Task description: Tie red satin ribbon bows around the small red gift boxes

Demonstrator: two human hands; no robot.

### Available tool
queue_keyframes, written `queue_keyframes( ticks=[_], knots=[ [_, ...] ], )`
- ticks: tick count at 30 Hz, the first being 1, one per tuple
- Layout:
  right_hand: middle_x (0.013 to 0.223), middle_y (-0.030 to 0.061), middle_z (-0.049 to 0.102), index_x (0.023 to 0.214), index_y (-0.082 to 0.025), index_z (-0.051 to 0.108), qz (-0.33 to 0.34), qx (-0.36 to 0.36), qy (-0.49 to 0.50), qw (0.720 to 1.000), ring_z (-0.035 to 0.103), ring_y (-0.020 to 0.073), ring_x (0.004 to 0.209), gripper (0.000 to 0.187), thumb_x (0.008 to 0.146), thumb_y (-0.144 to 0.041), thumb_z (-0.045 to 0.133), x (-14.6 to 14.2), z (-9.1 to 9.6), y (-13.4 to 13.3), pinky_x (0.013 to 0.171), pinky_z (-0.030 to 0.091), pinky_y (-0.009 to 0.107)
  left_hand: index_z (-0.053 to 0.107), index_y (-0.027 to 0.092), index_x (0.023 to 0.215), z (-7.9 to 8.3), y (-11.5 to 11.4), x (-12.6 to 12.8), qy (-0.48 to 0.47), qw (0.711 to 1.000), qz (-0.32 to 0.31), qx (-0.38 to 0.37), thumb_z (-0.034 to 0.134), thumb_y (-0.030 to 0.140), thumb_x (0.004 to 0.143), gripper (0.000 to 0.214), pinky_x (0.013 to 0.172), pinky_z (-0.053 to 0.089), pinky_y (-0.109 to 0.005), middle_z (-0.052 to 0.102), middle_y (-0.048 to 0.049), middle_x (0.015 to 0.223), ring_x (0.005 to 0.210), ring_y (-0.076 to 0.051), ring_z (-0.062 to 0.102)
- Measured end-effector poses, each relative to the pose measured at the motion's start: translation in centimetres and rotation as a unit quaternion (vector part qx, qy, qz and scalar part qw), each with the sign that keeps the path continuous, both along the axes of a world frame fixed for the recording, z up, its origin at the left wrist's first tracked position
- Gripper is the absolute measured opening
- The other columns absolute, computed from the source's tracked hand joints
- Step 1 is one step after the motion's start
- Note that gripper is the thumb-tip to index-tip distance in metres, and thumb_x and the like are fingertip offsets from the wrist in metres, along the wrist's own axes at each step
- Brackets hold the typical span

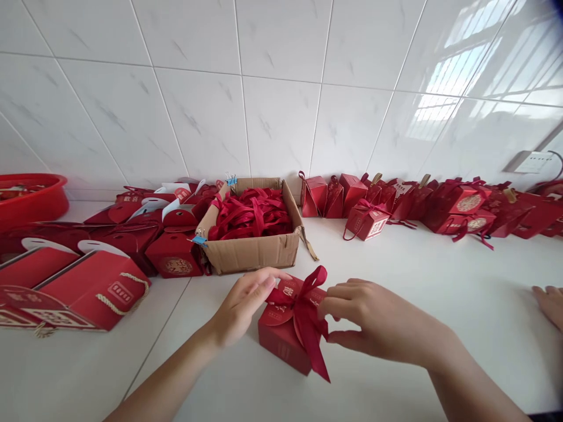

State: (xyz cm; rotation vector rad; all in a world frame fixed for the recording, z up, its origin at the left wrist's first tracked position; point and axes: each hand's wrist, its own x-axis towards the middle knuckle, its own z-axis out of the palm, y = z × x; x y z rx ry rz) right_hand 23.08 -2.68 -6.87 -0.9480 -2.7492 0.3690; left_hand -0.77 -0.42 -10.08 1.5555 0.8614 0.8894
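A small red gift box (281, 340) with printed lettering stands on the white table in front of me. Around its top runs a dark red satin ribbon (308, 322), tied in a bow, with one tail hanging down the front corner. My left hand (244, 302) is at the box's left side, thumb and fingers closed on the left loop of the ribbon. On the right, my right hand (365, 319) has its fingers bent round the ribbon's right part, thumb tip by the tail. Its fingertips are partly hidden behind the ribbon.
A cardboard box (250, 252) of loose ribbons stands behind. Red gift boxes (173, 255) crowd the left, near a red basin (35, 202). More tied boxes (367, 223) line the tiled wall at right. Another person's hand (549, 305) rests at the right edge.
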Motion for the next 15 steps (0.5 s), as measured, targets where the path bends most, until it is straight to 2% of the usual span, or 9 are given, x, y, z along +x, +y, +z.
queue_keyframes(
  ticks=[4,7,11,15],
  knots=[
    [0.083,0.0024,0.065,0.093,-0.022,0.062,0.010,0.055,0.099,0.993,0.055,0.0135,0.068,0.013,0.092,-0.019,0.049,0.3,-3.1,-0.5,0.066,0.041,0.028,0.065,0.019,0.094,-0.2,0.2,-0.1,-0.001,0.999,0.012,0.031,0.036,0.045,0.094,0.039,0.084,0.045,-0.028,0.068,-0.0031,0.091,0.092,-0.019,0.061],
    [0.078,0.0035,0.064,0.096,-0.021,0.062,-0.003,0.095,0.177,0.980,0.054,0.0132,0.066,0.014,0.090,-0.015,0.052,0.3,-4.6,-1.1,0.062,0.042,0.027,0.066,0.020,0.090,-0.5,0.3,-0.1,0.050,0.996,0.044,0.054,0.044,0.044,0.092,0.033,0.079,0.044,-0.028,0.069,-0.0026,0.089,0.087,-0.019,0.061],
    [0.086,0.0074,0.064,0.097,-0.020,0.062,-0.006,0.119,0.231,0.966,0.059,0.0143,0.072,0.016,0.088,-0.010,0.053,-0.1,-5.7,-1.5,0.062,0.047,0.026,0.069,0.020,0.072,-0.9,0.2,0.3,0.162,0.973,0.088,0.140,0.061,0.040,0.082,0.024,0.078,0.041,-0.030,0.069,-0.0008,0.074,0.077,-0.018,0.059],
    [0.089,0.0092,0.063,0.098,-0.019,0.062,0.001,0.116,0.247,0.962,0.062,0.0153,0.078,0.019,0.087,-0.007,0.052,-0.1,-6.2,-1.6,0.063,0.051,0.025,0.072,0.023,0.069,-0.9,0.0,0.4,0.207,0.960,0.088,0.165,0.068,0.040,0.075,0.019,0.080,0.039,-0.032,0.067,-0.0001,0.068,0.077,-0.019,0.058]
  ],
)
